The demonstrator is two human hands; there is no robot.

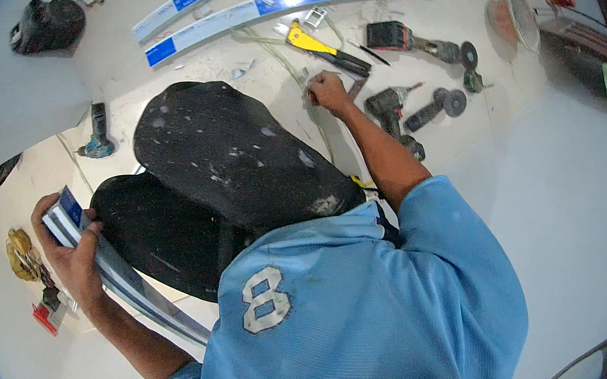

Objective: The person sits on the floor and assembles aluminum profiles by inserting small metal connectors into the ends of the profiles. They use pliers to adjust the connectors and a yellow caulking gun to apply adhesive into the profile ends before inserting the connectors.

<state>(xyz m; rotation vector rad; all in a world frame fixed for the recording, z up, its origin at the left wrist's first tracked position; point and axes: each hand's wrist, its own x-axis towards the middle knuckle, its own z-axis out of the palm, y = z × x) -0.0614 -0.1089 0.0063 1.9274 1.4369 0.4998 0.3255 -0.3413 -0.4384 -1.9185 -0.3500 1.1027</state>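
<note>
At the left, my left hand [72,252] is closed around the end of a long white profile strip [119,265] with a blue label near its tip. The strip slants back beside my thigh, and my arm and shirt hide its far part. My right hand [330,94] is low over the floor, right of my knee, its fingers pinched together. What they hold, if anything, is too small to make out. Just beyond it lies a yellow hand riveter [312,43] with black handles. A thin dark pointed tool [368,53] lies beside the riveter.
Two long white strips with blue labels [237,19] lie at the far side. Right of my hand are a cordless grinder [430,45], a black drill [386,107] and another grinder [437,106]. A teal drill [98,135] lies left, a white bucket [521,19] far right.
</note>
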